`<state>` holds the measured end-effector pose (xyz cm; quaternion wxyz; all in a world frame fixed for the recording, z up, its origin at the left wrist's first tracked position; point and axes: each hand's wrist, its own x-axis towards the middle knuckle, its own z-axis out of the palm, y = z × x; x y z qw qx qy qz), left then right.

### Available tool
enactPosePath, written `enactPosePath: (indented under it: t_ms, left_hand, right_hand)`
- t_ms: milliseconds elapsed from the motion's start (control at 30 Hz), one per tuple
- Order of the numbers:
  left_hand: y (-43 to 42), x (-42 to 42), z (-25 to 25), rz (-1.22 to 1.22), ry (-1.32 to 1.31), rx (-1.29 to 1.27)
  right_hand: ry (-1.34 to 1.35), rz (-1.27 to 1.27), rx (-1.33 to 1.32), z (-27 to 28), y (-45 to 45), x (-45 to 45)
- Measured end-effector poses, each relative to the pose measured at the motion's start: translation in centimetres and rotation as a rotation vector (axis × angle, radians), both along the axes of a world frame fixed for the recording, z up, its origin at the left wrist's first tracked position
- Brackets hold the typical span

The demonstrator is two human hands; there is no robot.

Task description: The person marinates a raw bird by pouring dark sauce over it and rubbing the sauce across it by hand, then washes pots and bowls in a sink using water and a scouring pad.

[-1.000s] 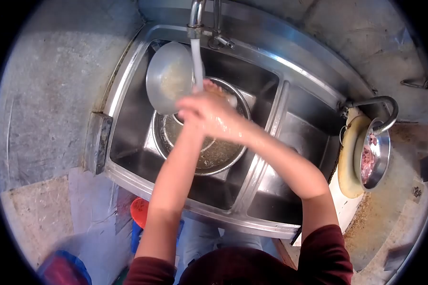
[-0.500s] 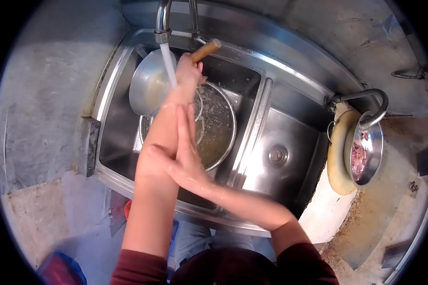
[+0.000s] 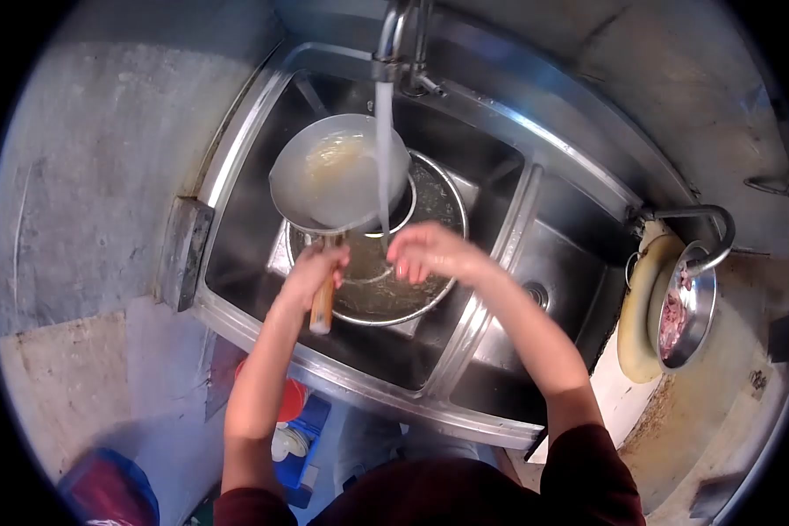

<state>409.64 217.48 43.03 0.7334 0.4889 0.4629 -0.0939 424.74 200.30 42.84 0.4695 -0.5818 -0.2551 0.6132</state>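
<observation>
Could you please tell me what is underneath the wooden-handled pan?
Below the wooden-handled pan, part of the round basin shows, with murky water and a smaller curved rim inside. The pan hides the rest.

A basin (image 3: 377, 322) stands in the left sink (image 3: 250, 237), partly beneath a pan (image 3: 329, 180); a bowl (image 3: 700, 307) sits beyond the right sink (image 3: 579, 241).

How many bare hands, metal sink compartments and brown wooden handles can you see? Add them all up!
Bare hands: 2 (left hand, right hand)
Rectangular silver metal sink compartments: 2 (left compartment, right compartment)
Cylindrical brown wooden handle: 1
Total: 5
</observation>
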Motion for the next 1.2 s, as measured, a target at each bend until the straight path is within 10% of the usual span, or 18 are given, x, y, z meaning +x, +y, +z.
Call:
enactPosePath:
  t_ms: [267,367,433,533,667,867,1033,1200]
  left_hand:
    - [-0.2,-6.8,-0.4,-0.289,0.110,0.992]
    - [0.6,-7.3,0.6,-0.300,0.152,1.258]
    - [1.0,-7.5,0.9,-0.253,0.146,1.300]
    - [1.4,-7.4,1.1,-0.180,0.124,1.321]
    - [1.8,-8.2,0.7,-0.102,0.045,1.187]
    - [0.8,-8.1,1.0,0.009,-0.093,0.966]
    - [1.6,-8.9,-0.2,-0.044,-0.040,0.699]
    - [-0.1,-7.2,-1.3,-0.069,-0.078,0.405]
  right_hand:
    - [-0.166,0.062,0.000,1.1,8.8,5.2]
    - [-0.580,0.761,-0.429,-2.0,9.3,5.0]
    - [-1.073,0.729,-0.472,-10.3,6.7,4.2]
    - [-0.938,0.538,-0.837,-15.9,5.0,5.5]
    - [-1.440,0.026,-0.569,-25.9,3.8,1.5]
    - [-1.152,0.450,-0.762,-23.2,2.4,2.1]
    - [-1.241,0.666,-0.634,-10.3,6.2,5.4]
    - [-1.670,0.451,0.056,0.6,11.6,4.9]
